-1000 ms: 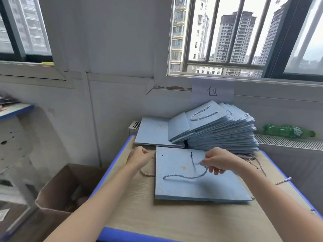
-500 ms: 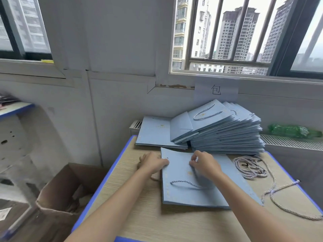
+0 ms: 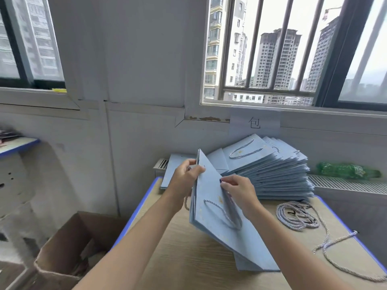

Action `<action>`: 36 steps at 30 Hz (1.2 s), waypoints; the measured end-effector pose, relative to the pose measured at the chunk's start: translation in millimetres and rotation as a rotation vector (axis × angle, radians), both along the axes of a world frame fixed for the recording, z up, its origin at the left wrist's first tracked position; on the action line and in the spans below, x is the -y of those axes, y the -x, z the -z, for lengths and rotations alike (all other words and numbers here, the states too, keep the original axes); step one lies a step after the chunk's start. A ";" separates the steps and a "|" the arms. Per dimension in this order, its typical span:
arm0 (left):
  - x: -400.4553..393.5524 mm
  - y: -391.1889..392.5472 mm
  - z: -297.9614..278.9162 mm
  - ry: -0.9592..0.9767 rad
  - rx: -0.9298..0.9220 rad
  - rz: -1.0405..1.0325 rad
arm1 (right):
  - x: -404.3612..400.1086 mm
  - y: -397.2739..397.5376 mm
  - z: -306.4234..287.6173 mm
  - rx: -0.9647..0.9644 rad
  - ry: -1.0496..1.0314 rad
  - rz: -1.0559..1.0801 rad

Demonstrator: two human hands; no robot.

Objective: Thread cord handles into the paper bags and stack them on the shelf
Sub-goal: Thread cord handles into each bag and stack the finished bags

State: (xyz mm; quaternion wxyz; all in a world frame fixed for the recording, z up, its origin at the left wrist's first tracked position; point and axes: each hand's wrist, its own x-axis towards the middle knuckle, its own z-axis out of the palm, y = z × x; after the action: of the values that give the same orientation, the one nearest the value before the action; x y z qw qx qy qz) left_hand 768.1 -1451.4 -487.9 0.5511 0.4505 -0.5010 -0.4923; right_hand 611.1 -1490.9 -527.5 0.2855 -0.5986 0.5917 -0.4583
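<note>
The left hand pinches the top edge of a light-blue paper bag, tilted up off the wooden surface. The right hand pinches the bag's cord handle. Behind lies a stack of finished bags; loose cords sit right.

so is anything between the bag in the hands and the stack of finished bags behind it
Nothing visible. The bag, tilted up off the table in the left hand and right hand, has only open air between it and the stack. The loose cords lie off to the right.
</note>
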 end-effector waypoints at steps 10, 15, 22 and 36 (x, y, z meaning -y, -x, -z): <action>-21.1 -4.6 -31.3 0.184 -0.073 0.066 | -40.4 -24.9 -79.4 -0.211 0.458 -0.159; -32.2 -4.2 -36.2 0.176 -0.096 0.054 | -48.0 -22.3 -93.9 -0.421 0.612 -0.107; -41.8 -2.2 -45.7 0.195 -0.197 0.088 | -59.1 -20.3 -111.9 -0.308 0.616 -0.095; -54.2 6.6 -47.8 0.336 0.026 0.139 | -77.1 -21.4 -110.6 0.104 0.299 -0.199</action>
State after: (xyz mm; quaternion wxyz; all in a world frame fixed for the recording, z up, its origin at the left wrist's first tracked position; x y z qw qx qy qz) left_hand 761.6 -1397.2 -440.1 0.5767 0.3229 -0.6132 -0.4326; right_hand 632.5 -1413.8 -416.9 0.2672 -0.6655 0.4394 -0.5410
